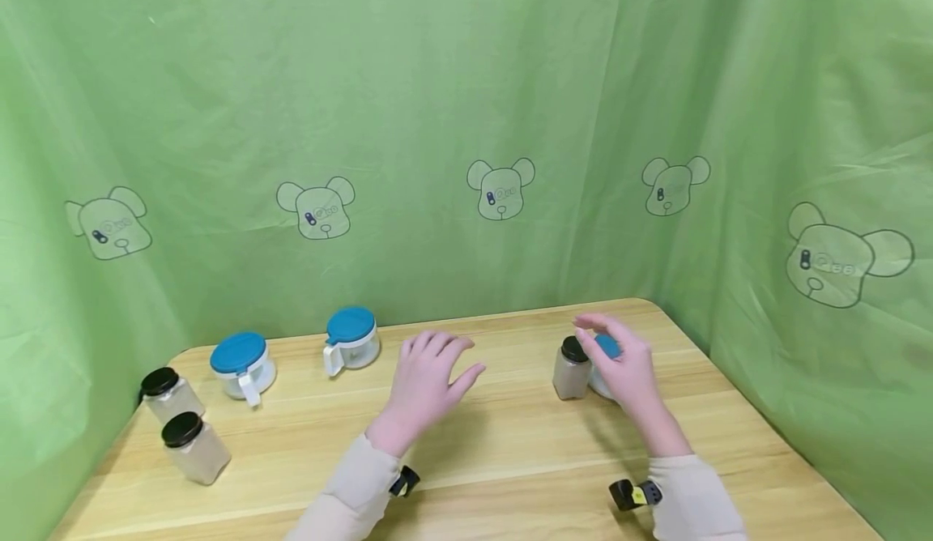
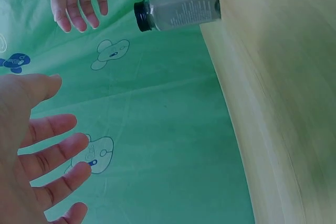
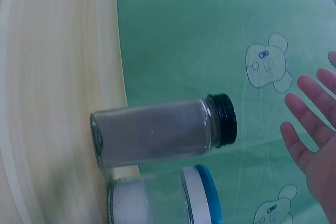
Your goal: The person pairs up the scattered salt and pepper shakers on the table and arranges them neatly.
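Observation:
My right hand (image 1: pixel 625 367) hovers beside a black-lidded glass jar (image 1: pixel 571 376) of pale contents, thumb and fingers apart around nothing. Behind that hand, partly hidden, a blue-lidded seasoning pot (image 1: pixel 607 348) stands close against the jar's right. The right wrist view has the jar (image 3: pixel 155 132) and the pot (image 3: pixel 163 198) side by side, with the right hand (image 3: pixel 317 150) above lid height. Over the middle of the table is my left hand (image 1: pixel 423 383), its fingers loosely spread and holding nothing. In the left wrist view, the left hand (image 2: pixel 13 156) appears well away from the jar (image 2: pixel 186 9).
Two blue-lidded pots with white handles, one farther left (image 1: pixel 244 367) and one nearer the middle (image 1: pixel 353 340), stand toward the back. Two black-lidded jars (image 1: pixel 175 399) (image 1: pixel 197 450) are at the left edge. A green curtain (image 1: pixel 437 266) surrounds the wooden table (image 1: pixel 496 476).

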`<act>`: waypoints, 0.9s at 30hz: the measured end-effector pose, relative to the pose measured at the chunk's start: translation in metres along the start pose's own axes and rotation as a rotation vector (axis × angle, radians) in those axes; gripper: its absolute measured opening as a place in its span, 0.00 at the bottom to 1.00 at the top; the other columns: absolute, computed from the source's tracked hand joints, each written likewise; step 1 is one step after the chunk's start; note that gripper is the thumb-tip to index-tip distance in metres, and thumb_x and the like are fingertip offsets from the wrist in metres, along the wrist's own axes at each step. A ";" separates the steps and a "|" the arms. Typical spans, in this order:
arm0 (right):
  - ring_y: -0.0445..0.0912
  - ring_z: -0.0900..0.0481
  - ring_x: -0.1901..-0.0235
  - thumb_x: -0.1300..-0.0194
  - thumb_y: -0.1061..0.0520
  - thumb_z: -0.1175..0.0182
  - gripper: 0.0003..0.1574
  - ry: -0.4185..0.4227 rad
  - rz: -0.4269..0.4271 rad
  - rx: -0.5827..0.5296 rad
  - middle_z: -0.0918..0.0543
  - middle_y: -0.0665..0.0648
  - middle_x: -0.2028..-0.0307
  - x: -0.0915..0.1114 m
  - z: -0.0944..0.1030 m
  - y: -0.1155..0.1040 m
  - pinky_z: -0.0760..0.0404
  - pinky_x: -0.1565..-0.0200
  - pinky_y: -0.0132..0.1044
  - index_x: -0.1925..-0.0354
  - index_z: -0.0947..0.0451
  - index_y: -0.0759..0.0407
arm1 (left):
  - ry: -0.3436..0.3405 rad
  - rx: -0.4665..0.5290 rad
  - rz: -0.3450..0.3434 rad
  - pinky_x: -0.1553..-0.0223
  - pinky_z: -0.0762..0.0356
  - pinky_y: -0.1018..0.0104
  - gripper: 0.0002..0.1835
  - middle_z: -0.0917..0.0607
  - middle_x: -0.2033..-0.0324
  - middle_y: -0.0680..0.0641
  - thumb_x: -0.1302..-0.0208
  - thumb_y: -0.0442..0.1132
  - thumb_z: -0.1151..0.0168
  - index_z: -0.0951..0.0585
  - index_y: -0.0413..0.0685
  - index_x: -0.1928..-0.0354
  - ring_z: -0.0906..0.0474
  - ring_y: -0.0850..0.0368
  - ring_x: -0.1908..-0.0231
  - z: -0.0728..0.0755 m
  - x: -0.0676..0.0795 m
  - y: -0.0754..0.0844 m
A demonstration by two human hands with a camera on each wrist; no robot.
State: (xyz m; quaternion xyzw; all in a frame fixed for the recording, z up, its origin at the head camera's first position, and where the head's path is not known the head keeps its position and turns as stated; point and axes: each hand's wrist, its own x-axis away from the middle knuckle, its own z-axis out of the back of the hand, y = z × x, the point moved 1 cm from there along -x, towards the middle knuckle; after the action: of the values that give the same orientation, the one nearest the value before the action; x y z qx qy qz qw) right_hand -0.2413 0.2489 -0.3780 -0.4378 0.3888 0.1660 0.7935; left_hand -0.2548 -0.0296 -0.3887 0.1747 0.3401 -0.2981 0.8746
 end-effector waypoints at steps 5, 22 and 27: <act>0.26 0.24 0.53 0.41 0.68 0.35 0.15 -0.045 0.021 0.031 0.13 0.60 0.58 0.003 -0.007 0.002 0.30 0.48 0.16 0.54 0.17 0.59 | 0.008 -0.028 -0.029 0.53 0.29 0.53 0.19 0.15 0.58 0.52 0.38 0.56 0.36 0.17 0.54 0.53 0.22 0.53 0.54 0.007 0.013 -0.006; 0.42 0.19 0.53 0.38 0.61 0.34 0.14 -0.210 0.001 0.085 0.14 0.55 0.54 0.011 -0.034 -0.009 0.20 0.51 0.26 0.52 0.18 0.58 | 0.036 -0.083 -0.072 0.53 0.30 0.55 0.19 0.15 0.59 0.52 0.43 0.56 0.33 0.17 0.54 0.54 0.22 0.53 0.56 0.036 0.042 -0.026; 0.50 0.19 0.51 0.36 0.59 0.36 0.15 -0.272 -0.020 0.110 0.14 0.56 0.52 0.014 -0.041 -0.012 0.18 0.51 0.43 0.50 0.19 0.57 | 0.060 -0.093 -0.078 0.54 0.29 0.54 0.20 0.15 0.61 0.51 0.46 0.55 0.30 0.17 0.53 0.55 0.22 0.52 0.57 0.042 0.047 -0.032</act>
State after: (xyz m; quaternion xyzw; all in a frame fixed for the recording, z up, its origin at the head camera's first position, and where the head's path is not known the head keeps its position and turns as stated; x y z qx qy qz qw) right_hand -0.2444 0.2072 -0.3944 -0.3709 0.2818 0.1944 0.8632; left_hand -0.2276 -0.0943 -0.3950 0.1297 0.3861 -0.3103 0.8589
